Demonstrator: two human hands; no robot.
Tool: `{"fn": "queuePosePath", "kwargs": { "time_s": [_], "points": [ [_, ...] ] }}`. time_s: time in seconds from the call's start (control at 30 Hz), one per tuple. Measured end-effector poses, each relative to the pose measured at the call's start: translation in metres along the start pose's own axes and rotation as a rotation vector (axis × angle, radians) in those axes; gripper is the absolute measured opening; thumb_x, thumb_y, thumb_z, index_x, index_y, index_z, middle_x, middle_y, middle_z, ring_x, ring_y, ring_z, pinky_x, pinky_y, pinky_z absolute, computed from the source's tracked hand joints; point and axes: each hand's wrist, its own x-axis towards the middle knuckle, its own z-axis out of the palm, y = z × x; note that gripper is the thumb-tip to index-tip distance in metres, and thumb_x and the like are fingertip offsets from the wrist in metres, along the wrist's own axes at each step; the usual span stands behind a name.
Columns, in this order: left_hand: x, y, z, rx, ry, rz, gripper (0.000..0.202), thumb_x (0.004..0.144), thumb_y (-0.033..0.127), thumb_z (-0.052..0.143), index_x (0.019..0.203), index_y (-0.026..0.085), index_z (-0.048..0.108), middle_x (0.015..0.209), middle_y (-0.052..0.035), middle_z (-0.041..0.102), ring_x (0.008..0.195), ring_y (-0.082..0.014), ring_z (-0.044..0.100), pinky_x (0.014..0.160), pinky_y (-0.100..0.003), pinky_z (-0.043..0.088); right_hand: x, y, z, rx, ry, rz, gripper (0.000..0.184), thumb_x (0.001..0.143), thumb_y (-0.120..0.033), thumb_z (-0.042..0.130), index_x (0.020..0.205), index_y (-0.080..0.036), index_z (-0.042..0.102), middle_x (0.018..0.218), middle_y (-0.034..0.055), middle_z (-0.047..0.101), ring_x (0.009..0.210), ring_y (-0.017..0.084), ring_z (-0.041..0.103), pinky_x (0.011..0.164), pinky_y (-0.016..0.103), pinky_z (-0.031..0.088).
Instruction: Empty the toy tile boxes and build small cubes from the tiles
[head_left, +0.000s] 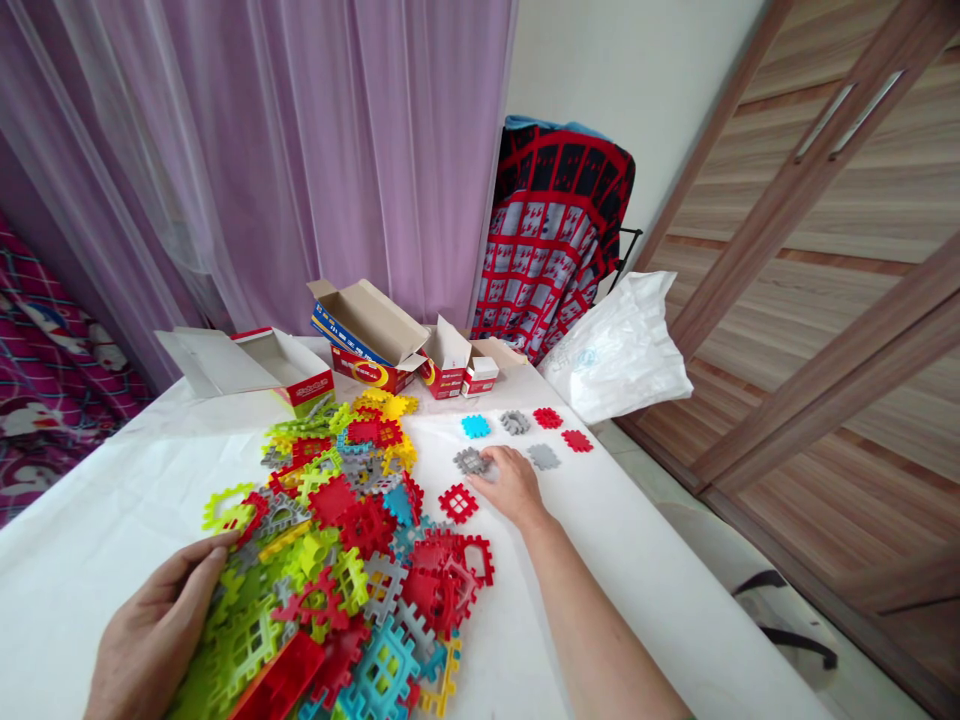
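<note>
My right hand pinches a grey interlocking toy tile with notched edges, low over the table. Around it lie a red window tile, a blue tile, a grey ring-like tile, a flat grey tile and two red tiles. At the left edge of a big heap of mixed tiles, my left hand has thumb and fingers drawn together at a red tile. A lime-green tile sits just beyond those fingertips.
Open cardboard boxes stand along the back of the white-covered table. A white plastic bag is at the right rear edge. Behind are a purple curtain, a cloth-draped chair and a wooden wardrobe.
</note>
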Motion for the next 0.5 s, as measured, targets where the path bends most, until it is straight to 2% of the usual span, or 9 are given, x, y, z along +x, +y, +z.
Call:
{"fn": "queuePosePath", "kwargs": {
  "time_s": [0.1,0.33,0.4,0.5],
  "points": [
    [0.001,0.002,0.0,-0.081,-0.037,-0.107,0.048,0.061,0.058,0.055,0.095,0.028,0.072,0.108,-0.002,0.074,0.11,-0.0307,0.064,0.104,-0.045,0.042,-0.001,0.0,-0.003,-0.017,0.005,0.03,0.026,0.071,-0.034,0.073,0.092,-0.023,0.064,0.097,0.0029,0.068,0.097,0.021,0.06,0.086,0.031,0.042],
    [-0.001,0.012,-0.001,-0.091,-0.047,-0.133,0.048,0.057,0.057,0.055,0.09,0.027,0.071,0.107,-0.0024,0.074,0.112,-0.0299,0.062,0.107,-0.043,0.038,-0.003,0.002,0.001,-0.054,0.046,0.0,0.023,0.07,-0.03,0.07,0.091,-0.022,0.063,0.096,0.0031,0.068,0.095,0.021,0.059,0.085,0.032,0.041],
    [0.0,0.01,0.0,-0.093,-0.046,-0.144,0.049,0.057,0.057,0.055,0.091,0.027,0.071,0.108,-0.0023,0.074,0.112,-0.0296,0.062,0.107,-0.043,0.039,-0.002,0.005,0.003,-0.055,0.1,-0.003,0.023,0.07,-0.03,0.068,0.091,-0.022,0.063,0.094,0.0034,0.068,0.094,0.021,0.06,0.085,0.032,0.041],
    [0.004,0.0,0.001,-0.081,-0.046,-0.135,0.048,0.058,0.059,0.055,0.092,0.029,0.071,0.108,-0.0007,0.074,0.111,-0.0295,0.063,0.106,-0.044,0.04,0.003,0.013,0.005,-0.059,0.254,0.025,0.029,0.072,-0.034,0.066,0.096,-0.02,0.061,0.096,0.0059,0.068,0.093,0.023,0.06,0.086,0.034,0.04]
  ]
}}
